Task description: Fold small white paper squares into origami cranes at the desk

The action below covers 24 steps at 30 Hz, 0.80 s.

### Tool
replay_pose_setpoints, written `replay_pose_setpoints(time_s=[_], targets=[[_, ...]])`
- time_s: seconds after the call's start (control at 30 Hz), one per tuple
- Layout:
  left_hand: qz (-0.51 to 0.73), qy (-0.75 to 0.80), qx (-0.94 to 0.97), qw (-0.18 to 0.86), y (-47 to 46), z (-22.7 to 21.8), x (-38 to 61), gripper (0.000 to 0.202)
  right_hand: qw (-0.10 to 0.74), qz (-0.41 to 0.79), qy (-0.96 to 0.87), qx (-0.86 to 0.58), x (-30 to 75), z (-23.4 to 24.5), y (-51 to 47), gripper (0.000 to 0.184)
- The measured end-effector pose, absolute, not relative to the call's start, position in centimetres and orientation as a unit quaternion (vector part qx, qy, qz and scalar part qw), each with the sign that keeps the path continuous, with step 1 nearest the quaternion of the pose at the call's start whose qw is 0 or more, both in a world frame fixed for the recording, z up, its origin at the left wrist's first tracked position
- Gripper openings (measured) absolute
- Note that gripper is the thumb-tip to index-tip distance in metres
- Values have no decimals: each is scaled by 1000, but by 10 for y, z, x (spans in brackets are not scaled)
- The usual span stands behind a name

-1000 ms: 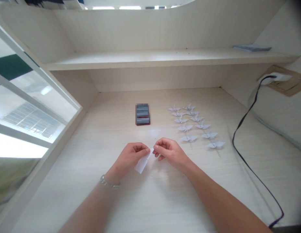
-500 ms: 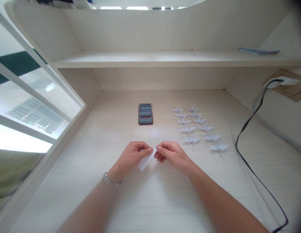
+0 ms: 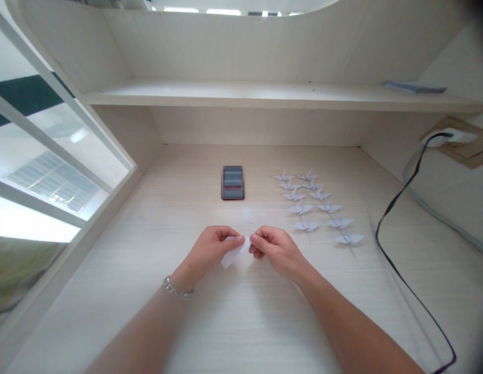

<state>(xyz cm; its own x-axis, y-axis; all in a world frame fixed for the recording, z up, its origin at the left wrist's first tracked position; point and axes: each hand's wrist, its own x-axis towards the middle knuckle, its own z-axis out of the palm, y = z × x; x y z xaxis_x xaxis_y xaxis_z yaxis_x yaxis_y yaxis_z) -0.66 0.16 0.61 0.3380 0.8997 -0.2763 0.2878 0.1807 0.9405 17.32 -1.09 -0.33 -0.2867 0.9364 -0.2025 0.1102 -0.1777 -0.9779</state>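
A small piece of folded white paper [image 3: 231, 255] is held between my two hands above the desk. My left hand [image 3: 216, 247] pinches it with thumb and fingers, and its lower part hangs below that thumb. At the paper's upper right corner, the thumb and fingertips of my right hand [image 3: 276, 250] are closed on it. The fingers partly hide the folds. Beyond my right hand, several white paper cranes [image 3: 300, 209] stand in two rough columns with wings spread.
A phone [image 3: 232, 183] with a blurred screen lies on the desk [image 3: 179, 192] past my hands. On the right, a black cable [image 3: 397, 270] runs from a wall socket [image 3: 459, 137] down across the desk. A shelf [image 3: 241, 101] spans the back; a window frame [image 3: 109, 156] borders the left.
The paper has tilted slightly, and its hanging corner sits a little higher and further left. Both hands keep their pinch in nearly the same place. The camera view has shifted slightly.
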Motion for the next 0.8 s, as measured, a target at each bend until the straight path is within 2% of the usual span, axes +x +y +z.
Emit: replay_pose_setpoints(time_s=[0.3, 0.8], targets=[[269, 518, 576, 573, 0, 4, -8, 34, 304, 621, -541, -479, 170, -3, -13, 23], [306, 484, 482, 663, 1, 1, -7, 46, 344, 668, -467, -467, 168, -5, -12, 25]])
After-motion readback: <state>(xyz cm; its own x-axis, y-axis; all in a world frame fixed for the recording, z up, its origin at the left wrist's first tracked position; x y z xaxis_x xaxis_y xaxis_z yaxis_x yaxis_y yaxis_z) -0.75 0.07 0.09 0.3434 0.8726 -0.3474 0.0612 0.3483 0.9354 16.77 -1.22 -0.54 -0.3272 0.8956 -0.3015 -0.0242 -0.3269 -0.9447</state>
